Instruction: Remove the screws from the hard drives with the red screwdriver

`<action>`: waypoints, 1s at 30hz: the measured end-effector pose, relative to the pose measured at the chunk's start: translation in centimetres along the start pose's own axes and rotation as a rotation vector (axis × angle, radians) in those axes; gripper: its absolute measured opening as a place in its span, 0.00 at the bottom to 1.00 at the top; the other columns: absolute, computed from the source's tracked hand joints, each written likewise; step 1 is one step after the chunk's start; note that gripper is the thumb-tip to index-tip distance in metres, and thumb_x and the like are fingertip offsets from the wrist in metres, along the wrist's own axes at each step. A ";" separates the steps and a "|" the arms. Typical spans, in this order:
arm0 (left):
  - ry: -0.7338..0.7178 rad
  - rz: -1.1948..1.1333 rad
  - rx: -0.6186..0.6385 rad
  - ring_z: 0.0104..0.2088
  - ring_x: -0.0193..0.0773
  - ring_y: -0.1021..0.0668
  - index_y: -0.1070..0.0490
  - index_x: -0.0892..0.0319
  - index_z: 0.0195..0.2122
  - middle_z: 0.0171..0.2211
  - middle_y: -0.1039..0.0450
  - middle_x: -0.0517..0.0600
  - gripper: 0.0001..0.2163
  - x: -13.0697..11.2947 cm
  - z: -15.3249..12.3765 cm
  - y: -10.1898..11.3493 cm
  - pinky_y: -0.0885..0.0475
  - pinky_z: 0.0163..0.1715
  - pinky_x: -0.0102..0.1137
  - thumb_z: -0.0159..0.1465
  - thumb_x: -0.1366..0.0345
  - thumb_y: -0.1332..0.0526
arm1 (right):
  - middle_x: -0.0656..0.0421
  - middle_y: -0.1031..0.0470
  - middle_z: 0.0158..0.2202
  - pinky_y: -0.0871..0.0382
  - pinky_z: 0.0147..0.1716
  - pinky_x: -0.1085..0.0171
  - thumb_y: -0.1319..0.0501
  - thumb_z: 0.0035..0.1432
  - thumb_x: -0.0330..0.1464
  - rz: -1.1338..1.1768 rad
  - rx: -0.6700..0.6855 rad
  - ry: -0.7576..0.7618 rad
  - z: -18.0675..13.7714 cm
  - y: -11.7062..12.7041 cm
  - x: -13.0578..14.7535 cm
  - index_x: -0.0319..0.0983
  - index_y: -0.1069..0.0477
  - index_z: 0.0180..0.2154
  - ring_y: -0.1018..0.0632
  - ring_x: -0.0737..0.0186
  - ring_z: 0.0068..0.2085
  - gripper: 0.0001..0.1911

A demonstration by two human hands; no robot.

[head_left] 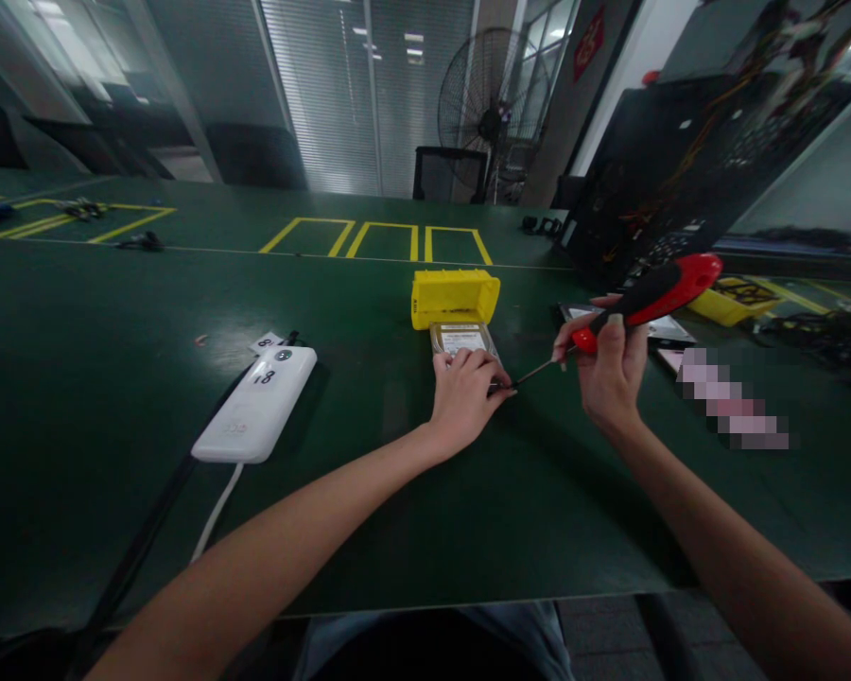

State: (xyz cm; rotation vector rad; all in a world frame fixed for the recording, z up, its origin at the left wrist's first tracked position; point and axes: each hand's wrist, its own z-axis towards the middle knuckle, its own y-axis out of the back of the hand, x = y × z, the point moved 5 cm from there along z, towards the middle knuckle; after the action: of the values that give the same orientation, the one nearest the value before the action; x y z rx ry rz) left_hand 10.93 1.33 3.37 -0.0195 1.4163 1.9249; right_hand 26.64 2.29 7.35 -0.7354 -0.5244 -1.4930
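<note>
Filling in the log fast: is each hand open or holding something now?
Left hand: curled over the hard drive; whether it grips cannot be told.
Right hand: closed around the red-and-black screwdriver.

Left of the yellow bin (456,295) — a white device (255,416) bears the digits 1 and 8, a small tag (265,341) an 8.

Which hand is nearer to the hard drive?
Left. The left hand lies over the near end of the hard drive; the right hand is to its right, gripping a screwdriver.
</note>
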 end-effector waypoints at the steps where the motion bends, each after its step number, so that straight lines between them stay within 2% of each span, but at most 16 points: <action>1: 0.000 0.001 -0.008 0.46 0.45 0.32 0.26 0.54 0.38 0.43 0.28 0.47 0.07 0.0 0.0 0.0 0.45 0.44 0.42 0.63 0.59 0.40 | 0.63 0.29 0.27 0.37 0.17 0.66 0.46 0.62 0.40 -0.005 0.006 0.005 0.0 -0.1 0.1 0.44 0.37 0.44 0.26 0.65 0.24 0.10; 9: -0.009 -0.011 -0.006 0.46 0.44 0.32 0.26 0.54 0.38 0.43 0.28 0.47 0.08 0.0 0.0 -0.1 0.44 0.43 0.41 0.64 0.58 0.41 | 0.63 0.29 0.27 0.38 0.17 0.66 0.47 0.62 0.40 -0.022 0.021 0.019 -0.3 -0.5 0.4 0.45 0.37 0.45 0.27 0.66 0.24 0.11; 14: -0.012 0.011 0.006 0.47 0.45 0.32 0.26 0.53 0.39 0.44 0.29 0.48 0.09 0.0 0.0 -0.2 0.44 0.44 0.41 0.65 0.57 0.42 | 0.63 0.29 0.26 0.38 0.17 0.66 0.47 0.63 0.41 -0.047 0.020 0.038 -0.4 -0.7 0.5 0.44 0.36 0.42 0.27 0.67 0.23 0.09; 24: -0.018 0.023 0.040 0.48 0.45 0.32 0.26 0.53 0.41 0.45 0.30 0.48 0.08 -0.1 0.0 0.0 0.44 0.44 0.41 0.65 0.59 0.42 | 0.63 0.31 0.25 0.38 0.17 0.66 0.47 0.63 0.41 -0.070 0.011 0.043 -0.5 -0.8 0.7 0.45 0.37 0.40 0.28 0.66 0.23 0.08; 30: 0.018 -0.006 0.041 0.46 0.44 0.31 0.24 0.52 0.39 0.42 0.29 0.47 0.07 0.0 0.1 0.0 0.44 0.43 0.41 0.63 0.59 0.39 | 0.63 0.31 0.25 0.38 0.18 0.65 0.47 0.62 0.43 -0.072 -0.018 0.020 -0.5 -0.7 0.7 0.46 0.38 0.40 0.28 0.65 0.23 0.09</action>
State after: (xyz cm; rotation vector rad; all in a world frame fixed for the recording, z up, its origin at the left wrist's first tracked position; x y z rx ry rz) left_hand 10.94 1.46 3.42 -0.0219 1.4658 1.8945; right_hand 25.93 1.52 7.63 -0.7216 -0.5277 -1.5716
